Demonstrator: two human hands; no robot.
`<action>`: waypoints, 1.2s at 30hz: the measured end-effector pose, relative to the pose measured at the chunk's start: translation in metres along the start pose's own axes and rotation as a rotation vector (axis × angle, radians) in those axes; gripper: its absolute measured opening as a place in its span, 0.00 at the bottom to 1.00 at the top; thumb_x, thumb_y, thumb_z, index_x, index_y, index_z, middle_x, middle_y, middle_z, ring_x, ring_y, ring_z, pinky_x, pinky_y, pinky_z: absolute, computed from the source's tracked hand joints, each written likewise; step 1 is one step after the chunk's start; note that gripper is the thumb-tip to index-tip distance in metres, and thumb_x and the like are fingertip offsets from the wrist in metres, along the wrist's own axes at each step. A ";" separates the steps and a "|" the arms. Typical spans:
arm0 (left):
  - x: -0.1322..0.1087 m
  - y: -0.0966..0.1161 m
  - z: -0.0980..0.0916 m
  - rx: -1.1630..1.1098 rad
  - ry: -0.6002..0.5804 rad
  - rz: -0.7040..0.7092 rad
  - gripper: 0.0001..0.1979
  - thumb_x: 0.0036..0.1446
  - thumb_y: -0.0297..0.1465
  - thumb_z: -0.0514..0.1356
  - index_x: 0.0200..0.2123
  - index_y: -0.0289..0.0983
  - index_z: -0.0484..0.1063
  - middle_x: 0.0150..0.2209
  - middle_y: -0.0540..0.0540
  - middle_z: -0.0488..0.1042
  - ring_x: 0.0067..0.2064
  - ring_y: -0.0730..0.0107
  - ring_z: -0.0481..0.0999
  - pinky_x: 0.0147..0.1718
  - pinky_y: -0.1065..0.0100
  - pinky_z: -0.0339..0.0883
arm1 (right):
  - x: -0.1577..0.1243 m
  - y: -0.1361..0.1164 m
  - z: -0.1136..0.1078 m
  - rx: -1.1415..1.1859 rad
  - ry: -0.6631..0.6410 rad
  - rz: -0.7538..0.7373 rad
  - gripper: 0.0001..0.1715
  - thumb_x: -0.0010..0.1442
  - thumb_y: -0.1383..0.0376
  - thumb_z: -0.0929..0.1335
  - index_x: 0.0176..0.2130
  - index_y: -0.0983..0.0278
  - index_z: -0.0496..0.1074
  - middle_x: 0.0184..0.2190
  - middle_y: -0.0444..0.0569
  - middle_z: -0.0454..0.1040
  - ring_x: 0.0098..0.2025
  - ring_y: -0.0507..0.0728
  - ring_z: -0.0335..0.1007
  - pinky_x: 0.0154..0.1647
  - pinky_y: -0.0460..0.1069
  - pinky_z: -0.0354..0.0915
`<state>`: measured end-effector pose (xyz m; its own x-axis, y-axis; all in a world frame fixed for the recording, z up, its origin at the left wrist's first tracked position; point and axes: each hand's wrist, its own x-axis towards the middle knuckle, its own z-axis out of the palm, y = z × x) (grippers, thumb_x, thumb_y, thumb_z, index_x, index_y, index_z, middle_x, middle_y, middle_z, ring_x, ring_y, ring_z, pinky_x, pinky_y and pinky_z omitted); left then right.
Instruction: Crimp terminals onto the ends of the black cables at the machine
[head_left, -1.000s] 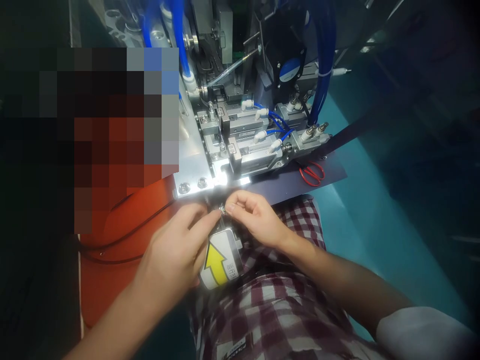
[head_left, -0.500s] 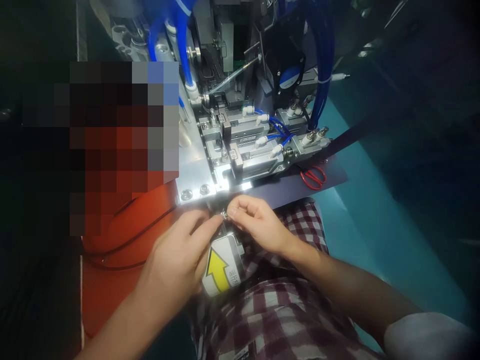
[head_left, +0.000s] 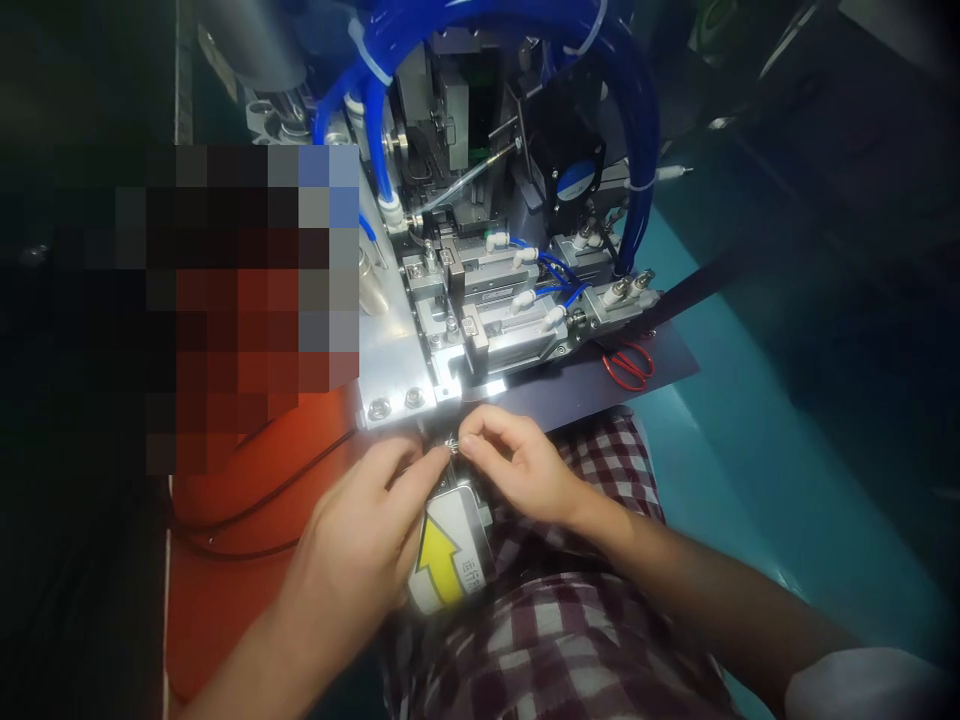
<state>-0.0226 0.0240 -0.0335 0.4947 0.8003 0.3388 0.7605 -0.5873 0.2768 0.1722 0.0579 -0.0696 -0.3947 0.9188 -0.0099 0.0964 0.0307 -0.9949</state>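
A tiny shiny metal piece [head_left: 451, 446] shows between my two hands, just below the front edge of the machine's metal plate [head_left: 394, 375]. My left hand [head_left: 367, 515] comes in from the lower left, thumb and fingers closed in a pinch at the piece. From the right, my right hand [head_left: 517, 460] pinches with thumb and index finger at the piece's other side. The piece is too small to name, and fingers hide part of it. Below it sits a white label with a yellow arrow [head_left: 441, 560], partly behind my left hand.
Pneumatic cylinders [head_left: 517, 330] with thin blue hoses stand beyond my hands. A thick blue hose bundle [head_left: 641, 150] arches over the machine. Red-handled scissors [head_left: 628, 366] lie on a dark sheet [head_left: 585, 395] at right. An orange surface [head_left: 225, 610] with black cables is at left.
The whole view has shifted slightly, so machine and hands appear a little lower. Both hands keep almost the same pinch at the small metal piece.
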 end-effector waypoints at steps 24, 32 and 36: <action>-0.010 -0.001 0.009 -0.050 0.033 -0.050 0.17 0.65 0.20 0.51 0.52 0.36 0.71 0.42 0.44 0.72 0.40 0.68 0.75 0.36 0.70 0.69 | -0.001 -0.002 -0.001 -0.126 0.005 -0.027 0.09 0.68 0.64 0.65 0.33 0.61 0.66 0.27 0.42 0.65 0.30 0.52 0.61 0.32 0.48 0.59; -0.002 0.000 0.002 -0.046 0.014 -0.009 0.14 0.64 0.20 0.52 0.50 0.32 0.72 0.40 0.43 0.72 0.37 0.69 0.76 0.33 0.71 0.69 | 0.002 -0.005 -0.002 0.084 -0.029 0.079 0.09 0.65 0.62 0.66 0.32 0.63 0.66 0.25 0.41 0.63 0.26 0.50 0.57 0.26 0.46 0.56; 0.001 0.001 0.000 -0.033 0.014 -0.011 0.14 0.65 0.21 0.52 0.49 0.33 0.73 0.38 0.43 0.72 0.36 0.69 0.76 0.31 0.71 0.69 | 0.002 -0.008 0.000 0.127 -0.014 0.127 0.10 0.64 0.62 0.67 0.32 0.63 0.66 0.25 0.40 0.62 0.26 0.50 0.56 0.25 0.46 0.56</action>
<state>-0.0217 0.0242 -0.0330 0.4803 0.8050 0.3482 0.7512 -0.5825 0.3104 0.1705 0.0599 -0.0621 -0.3997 0.9063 -0.1373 0.0306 -0.1365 -0.9902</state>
